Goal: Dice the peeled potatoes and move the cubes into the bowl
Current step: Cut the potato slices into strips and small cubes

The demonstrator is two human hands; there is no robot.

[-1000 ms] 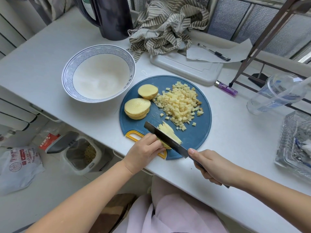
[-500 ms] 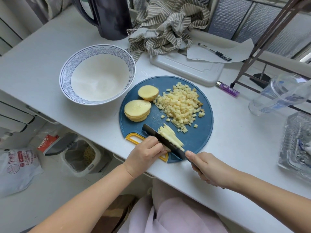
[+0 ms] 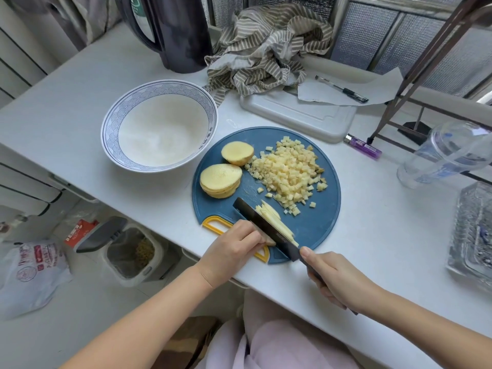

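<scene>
Pale-yellow potato strips (image 3: 275,222), pinned by the left hand (image 3: 234,249) with curled fingers, may slip, letting the black-bladed knife (image 3: 262,223) gripped in the right hand (image 3: 336,282) nick a fingertip.

Your right hand (image 3: 335,278) covers nearly all of the knife (image 3: 262,222) handle. The blade hides the fingertips of your left hand (image 3: 234,249) and the near end of the potato slices (image 3: 269,212) they pin. The dark kettle (image 3: 183,35) is cut off by the top edge, and the glass dish (image 3: 471,235) by the right edge. The print on the lighter (image 3: 363,149) is too small to read.
</scene>
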